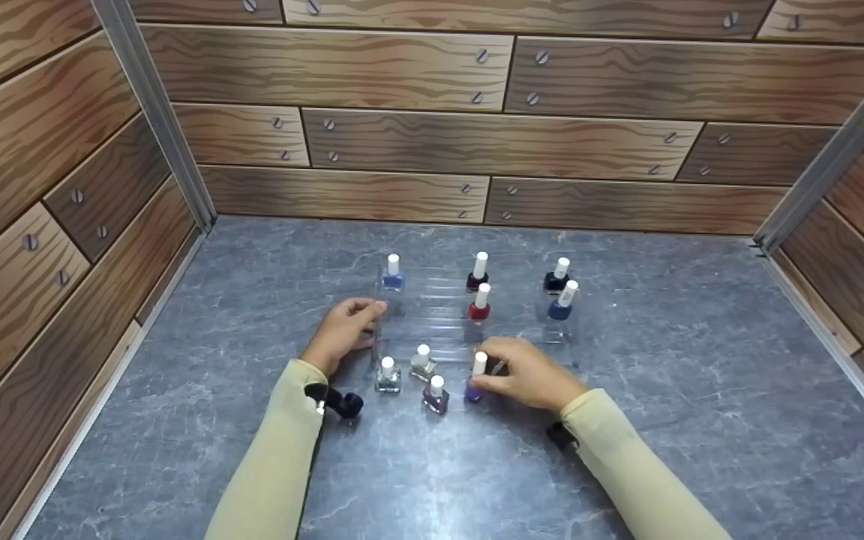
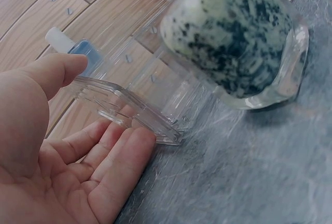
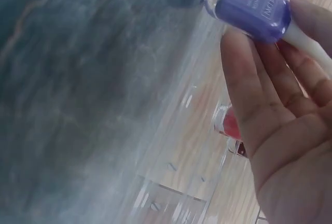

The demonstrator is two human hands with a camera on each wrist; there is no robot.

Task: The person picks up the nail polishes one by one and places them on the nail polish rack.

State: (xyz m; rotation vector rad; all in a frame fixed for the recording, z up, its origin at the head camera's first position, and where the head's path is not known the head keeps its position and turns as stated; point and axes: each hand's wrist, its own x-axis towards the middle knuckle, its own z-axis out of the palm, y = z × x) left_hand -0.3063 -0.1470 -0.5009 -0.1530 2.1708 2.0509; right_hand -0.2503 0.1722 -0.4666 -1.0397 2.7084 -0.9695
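Pale lettering (image 3: 267, 3) on purple bottle (image 3: 254, 14), wording seemingly too blurred to read

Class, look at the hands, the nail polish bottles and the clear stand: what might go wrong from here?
Slip: the right grip pinches the purple bottle near its white cap, so it might twist or drop.
Nudge: the left grip is round one end of the clear stand; a push could topple the red bottle on it.
Knock: the speckled bottle stands close to the left wrist camera, which might bump it.
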